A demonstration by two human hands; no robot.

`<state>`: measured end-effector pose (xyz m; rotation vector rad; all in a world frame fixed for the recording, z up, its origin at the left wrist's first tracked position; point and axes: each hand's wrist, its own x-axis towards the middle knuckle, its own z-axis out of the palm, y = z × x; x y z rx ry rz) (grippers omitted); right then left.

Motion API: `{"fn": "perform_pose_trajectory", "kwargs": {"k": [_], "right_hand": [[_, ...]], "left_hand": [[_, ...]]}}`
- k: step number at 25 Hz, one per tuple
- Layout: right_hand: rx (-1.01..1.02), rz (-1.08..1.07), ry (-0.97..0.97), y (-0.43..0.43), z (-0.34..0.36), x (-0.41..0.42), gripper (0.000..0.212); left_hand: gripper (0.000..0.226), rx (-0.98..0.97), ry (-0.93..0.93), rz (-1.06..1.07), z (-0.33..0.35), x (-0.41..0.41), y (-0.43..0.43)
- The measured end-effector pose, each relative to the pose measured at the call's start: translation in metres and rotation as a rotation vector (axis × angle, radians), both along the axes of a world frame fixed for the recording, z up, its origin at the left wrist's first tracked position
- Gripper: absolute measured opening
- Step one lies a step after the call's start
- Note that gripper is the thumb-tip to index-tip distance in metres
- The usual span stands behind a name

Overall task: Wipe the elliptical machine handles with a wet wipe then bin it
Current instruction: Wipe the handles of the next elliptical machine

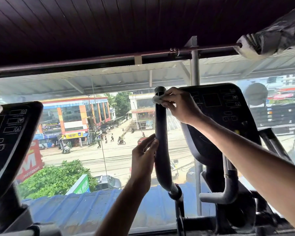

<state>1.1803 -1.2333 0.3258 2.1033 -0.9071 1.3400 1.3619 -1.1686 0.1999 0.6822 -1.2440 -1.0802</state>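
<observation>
Beside the elliptical's dark console (220, 106), we are touching the upright handle (161, 133) at its middle with our left hand (143, 160), fingers lying straight against it, while our right hand (179, 106) is pinching the white wet wipe (156, 99) against the handle just under its top end.

One wide-angle camera, worn on the head, faces forward and slightly upward. It is near the elliptical handle (161, 133), which stands mid-view. It takes in the dark ceiling (109, 23) above and the window (75, 116) ahead.
</observation>
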Motion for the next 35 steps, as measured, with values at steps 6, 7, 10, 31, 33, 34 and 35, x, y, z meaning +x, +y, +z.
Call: {"fn": "perform_pose_trajectory", "kwargs": {"k": [6, 7, 10, 31, 33, 34, 35], "right_hand": [[0.027, -0.004, 0.234, 0.019, -0.005, 0.007, 0.021], [0.055, 0.003, 0.283, 0.022, -0.006, 0.009, 0.019], [0.070, -0.027, 0.300, 0.030, -0.003, 0.014, 0.017], [0.054, 0.004, 0.458, 0.091, -0.066, 0.010, 0.029], [0.042, -0.047, 0.368, 0.087, -0.067, 0.013, 0.032], [0.044, -0.072, 0.322, 0.086, -0.068, 0.014, 0.032], [0.052, -0.078, 0.311, 0.086, -0.070, 0.015, 0.030]], "left_hand": [[0.021, -0.008, 0.039, -0.015, -0.005, 0.002, 0.007], [0.021, -0.010, 0.040, -0.021, -0.006, 0.003, 0.008], [0.023, -0.020, 0.031, -0.029, -0.008, 0.004, 0.009], [0.027, 0.020, -0.006, -0.040, -0.027, 0.011, 0.030], [0.027, 0.029, -0.012, -0.047, -0.031, 0.011, 0.029], [0.026, 0.032, -0.011, -0.054, -0.032, 0.012, 0.029], [0.026, 0.028, -0.010, -0.064, -0.033, 0.013, 0.029]]}}
